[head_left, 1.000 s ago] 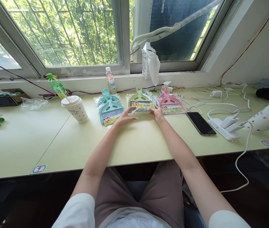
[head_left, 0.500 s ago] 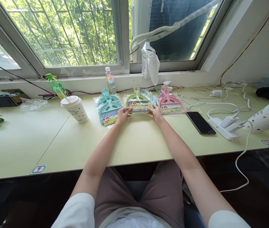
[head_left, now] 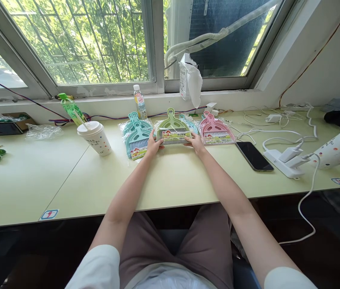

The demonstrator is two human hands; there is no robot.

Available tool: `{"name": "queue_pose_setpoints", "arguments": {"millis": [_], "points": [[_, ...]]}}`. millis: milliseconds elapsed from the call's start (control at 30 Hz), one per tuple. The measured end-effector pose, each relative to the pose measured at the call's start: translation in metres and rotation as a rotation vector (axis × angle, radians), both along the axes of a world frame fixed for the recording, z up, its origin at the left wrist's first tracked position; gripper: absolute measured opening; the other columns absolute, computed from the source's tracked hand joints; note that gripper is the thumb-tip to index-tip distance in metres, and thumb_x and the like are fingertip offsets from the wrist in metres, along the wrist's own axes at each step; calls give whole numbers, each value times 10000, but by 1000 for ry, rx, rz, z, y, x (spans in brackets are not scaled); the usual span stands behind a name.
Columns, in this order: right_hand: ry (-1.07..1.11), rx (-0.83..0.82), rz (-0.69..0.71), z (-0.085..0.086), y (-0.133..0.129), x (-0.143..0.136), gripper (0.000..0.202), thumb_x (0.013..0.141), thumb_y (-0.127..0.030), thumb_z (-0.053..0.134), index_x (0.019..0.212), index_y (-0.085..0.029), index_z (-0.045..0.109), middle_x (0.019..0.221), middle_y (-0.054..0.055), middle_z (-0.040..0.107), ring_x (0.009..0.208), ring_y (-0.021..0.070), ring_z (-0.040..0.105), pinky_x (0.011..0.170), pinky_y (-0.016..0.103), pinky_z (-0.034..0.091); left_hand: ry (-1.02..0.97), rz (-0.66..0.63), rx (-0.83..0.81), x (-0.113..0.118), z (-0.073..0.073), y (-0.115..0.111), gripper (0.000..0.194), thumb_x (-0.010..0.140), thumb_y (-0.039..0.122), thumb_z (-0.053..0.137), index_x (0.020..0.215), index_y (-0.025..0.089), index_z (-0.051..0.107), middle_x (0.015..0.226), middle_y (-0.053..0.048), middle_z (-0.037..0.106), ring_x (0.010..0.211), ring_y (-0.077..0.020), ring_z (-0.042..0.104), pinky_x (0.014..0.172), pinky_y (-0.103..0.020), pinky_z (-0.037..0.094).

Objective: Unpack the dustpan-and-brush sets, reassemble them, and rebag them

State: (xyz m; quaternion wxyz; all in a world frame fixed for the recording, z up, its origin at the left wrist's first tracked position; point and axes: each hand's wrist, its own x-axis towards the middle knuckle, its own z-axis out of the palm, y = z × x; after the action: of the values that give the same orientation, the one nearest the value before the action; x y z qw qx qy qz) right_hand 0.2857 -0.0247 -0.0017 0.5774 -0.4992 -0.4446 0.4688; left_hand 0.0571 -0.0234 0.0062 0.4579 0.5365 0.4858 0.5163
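Both my hands grip the green plastic mini dustpan-and-brush set in its clear wrapper (head_left: 173,130), one at each lower corner. My left hand (head_left: 152,147) is closed on the left corner, fingers curled onto the wrapper edge. My right hand (head_left: 196,143) is closed on the right corner, thumb on top. The set sits at 12 o'clock from me, far side of the pale green table (head_left: 170,180), handle pointing toward the window; can't tell whether it's lifted or resting.

At 9 o'clock of it, touching my left hand, lies the stack of teal plastic dustpan sets in wrappers (head_left: 136,136). At 3 o'clock, just beside my right hand, the pink plastic dustpan set in its wrapper (head_left: 213,129). A further teal set (head_left: 190,123) peeks out behind, between green and pink.

White paper cup with dots and lid (head_left: 95,137) further out at 9 o'clock. Black smartphone (head_left: 254,156) flat at 3 o'clock, white power strip with chargers (head_left: 284,159) beyond it. Small clear drink bottle (head_left: 140,102) at 11 o'clock by the sill.
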Motion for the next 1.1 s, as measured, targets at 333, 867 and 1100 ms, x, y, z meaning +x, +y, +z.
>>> {"name": "queue_pose_setpoints", "arguments": {"millis": [333,867,1100], "points": [[-64,-34,67,-6,4,-1,748,768,-296,733,1453,-152,469,1381,148,583,1145,276,653,825,389,653,223,3,-13,0,-3,4,583,880,257,628,1436,161,478,1333,-163,569,1007,-250,638,707,-339,600],[-182,-65,71,-2,-3,-5,952,670,-400,846,1463,-173,371,1429,168,530,1186,298,628,805,385,653,384,-17,-68,3,-2,0,809,903,432,603,1573,179,228,1445,-214,493,987,-314,676,764,-409,571],[-177,-63,62,-4,0,-5,911,681,-414,839,1440,-187,390,1399,162,557,1156,297,648,824,406,649,452,-30,26,1,-5,2,1000,816,537,709,1582,171,181,1458,-221,496,1166,-350,627,986,-443,497]]}}
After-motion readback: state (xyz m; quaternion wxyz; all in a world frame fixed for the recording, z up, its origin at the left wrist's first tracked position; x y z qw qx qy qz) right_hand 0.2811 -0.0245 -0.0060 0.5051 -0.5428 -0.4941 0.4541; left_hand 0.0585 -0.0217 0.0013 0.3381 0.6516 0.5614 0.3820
